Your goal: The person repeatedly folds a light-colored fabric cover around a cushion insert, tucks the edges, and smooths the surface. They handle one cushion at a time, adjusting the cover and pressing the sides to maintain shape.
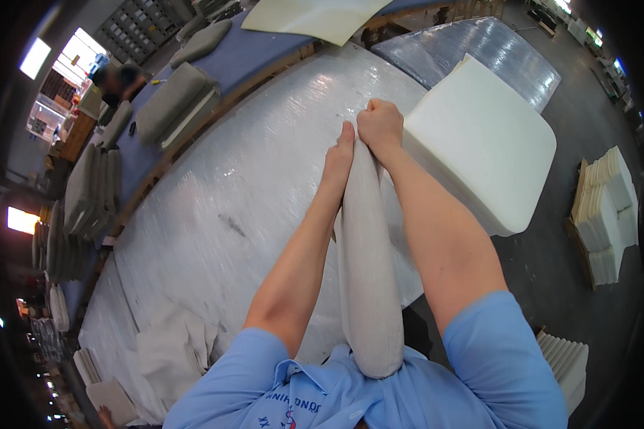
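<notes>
A light grey fabric cushion [371, 264] stands on its narrow edge between my forearms, its near end against my shirt. My left hand [340, 157] is closed on the far end of the cushion, thumb pointing away from me. Beside it, my right hand [381, 127] makes a fist at the same far end, gripping the fabric. The fingers of my left hand are mostly hidden behind the cushion. Beneath lies a large table covered in clear plastic film [250, 193]. A thick white foam block [490, 136] sits just right of my right hand.
Folded grey fabric [172, 343] lies at the table's near left. Along a blue-topped bench [147, 154] rest several grey cushions [175, 104]. A person [122, 82] works at the far left, and another hand [106, 416] shows at lower left. Stacked white foam pieces [608, 214] stand at right.
</notes>
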A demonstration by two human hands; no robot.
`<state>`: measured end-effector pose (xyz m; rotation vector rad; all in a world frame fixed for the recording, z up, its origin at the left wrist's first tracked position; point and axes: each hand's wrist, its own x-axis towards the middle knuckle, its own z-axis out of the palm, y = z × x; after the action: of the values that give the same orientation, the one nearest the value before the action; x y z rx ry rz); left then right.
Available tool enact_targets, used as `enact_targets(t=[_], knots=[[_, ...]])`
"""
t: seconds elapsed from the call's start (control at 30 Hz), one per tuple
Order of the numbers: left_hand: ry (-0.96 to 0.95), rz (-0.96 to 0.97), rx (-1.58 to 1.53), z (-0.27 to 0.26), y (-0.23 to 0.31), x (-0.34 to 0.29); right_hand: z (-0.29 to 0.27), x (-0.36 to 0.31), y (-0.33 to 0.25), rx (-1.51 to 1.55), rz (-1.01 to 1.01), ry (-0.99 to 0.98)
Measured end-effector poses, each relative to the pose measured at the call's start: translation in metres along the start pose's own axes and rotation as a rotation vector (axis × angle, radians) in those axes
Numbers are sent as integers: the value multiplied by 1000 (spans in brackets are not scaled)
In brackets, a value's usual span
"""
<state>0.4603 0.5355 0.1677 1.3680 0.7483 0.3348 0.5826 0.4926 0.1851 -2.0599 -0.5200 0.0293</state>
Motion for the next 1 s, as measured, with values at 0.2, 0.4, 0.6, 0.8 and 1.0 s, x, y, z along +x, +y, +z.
enact_targets(t=[0.2,0.4,0.6,0.8,1.0], knots=[[49,-31,-13,-6,-1,8,28,13,7,59,-14,-51],[-172,8,-237,-41,-24,11,34,4,8,489,92,-229],[-229,65,-393,-59,-26,-4,2,-32,7,816,-54,-321],[-47,281,-349,-42,-21,-10,-13,-32,37,616,-172,-503],[25,441,-97,-48,-16,1,3,-42,55,895,112,-489]])
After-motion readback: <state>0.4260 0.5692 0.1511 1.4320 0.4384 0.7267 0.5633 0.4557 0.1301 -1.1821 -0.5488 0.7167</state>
